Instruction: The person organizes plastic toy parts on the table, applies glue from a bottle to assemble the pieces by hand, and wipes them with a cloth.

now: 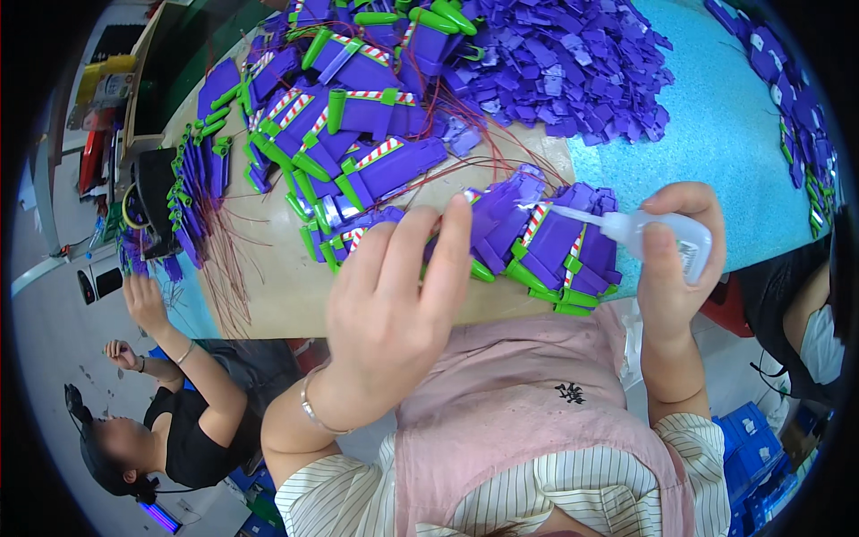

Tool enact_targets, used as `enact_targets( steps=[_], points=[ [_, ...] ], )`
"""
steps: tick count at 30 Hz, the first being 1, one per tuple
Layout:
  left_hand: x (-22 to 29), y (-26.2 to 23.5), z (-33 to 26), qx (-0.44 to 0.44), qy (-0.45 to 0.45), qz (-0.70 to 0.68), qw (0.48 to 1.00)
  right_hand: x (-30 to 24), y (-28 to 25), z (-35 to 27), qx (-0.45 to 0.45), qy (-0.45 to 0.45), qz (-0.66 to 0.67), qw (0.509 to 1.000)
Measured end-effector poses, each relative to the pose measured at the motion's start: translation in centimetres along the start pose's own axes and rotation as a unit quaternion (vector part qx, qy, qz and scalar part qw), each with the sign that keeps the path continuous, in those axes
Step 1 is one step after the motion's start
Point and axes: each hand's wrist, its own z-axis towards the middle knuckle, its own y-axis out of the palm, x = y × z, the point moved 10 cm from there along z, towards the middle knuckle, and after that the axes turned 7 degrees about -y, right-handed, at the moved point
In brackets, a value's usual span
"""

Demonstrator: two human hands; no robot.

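Observation:
In my right hand [671, 259] is a translucent white squeeze bottle [637, 233], tilted so that its thin nozzle [573, 213] points left over a fan of purple plastic wing pieces [557, 242]. These wing pieces have green tips and red-and-white striped edges, and they overlap one another. My left hand [394, 286] reaches over the left part of that fan, its fingers bent down and the index fingertip beside a purple piece. The thumb is hidden, and so is whatever the fingers pinch. The nozzle tip sits close above a striped edge.
Behind lies a heap of small purple plates [564, 72]. More finished-looking wing pieces [376, 116] with thin red wires [483, 139] cover the table's left. A blue mat [707, 134] spans the right side. Another person [188, 403] sits at the left; blue boxes [752, 447] stand lower right.

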Motion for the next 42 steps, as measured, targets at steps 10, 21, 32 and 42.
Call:
enact_targets(
  steps=[10, 21, 32, 42],
  points=[
    [-5.5, 2.3, 1.3, -0.001, -0.114, 0.059, 0.992, 0.6, -0.9, 0.0, 0.014, 0.004, -0.015, 1.0],
    [-5.5, 2.1, 1.1, -0.013, -0.054, 0.078, 0.995, 0.7, -0.6, -0.1, 0.009, 0.022, -0.006, 1.0],
    [-6.8, 2.2, 1.7, -0.062, -0.123, -0.011, 0.99, 0.9, -0.9, -0.3, 0.016, 0.027, -0.002, 1.0],
    [-1.8, 0.4, -0.2, -0.102, -0.103, -0.111, 0.983, 0.9, -0.7, -0.2, 0.013, 0.035, 0.007, 0.999]
  ],
)
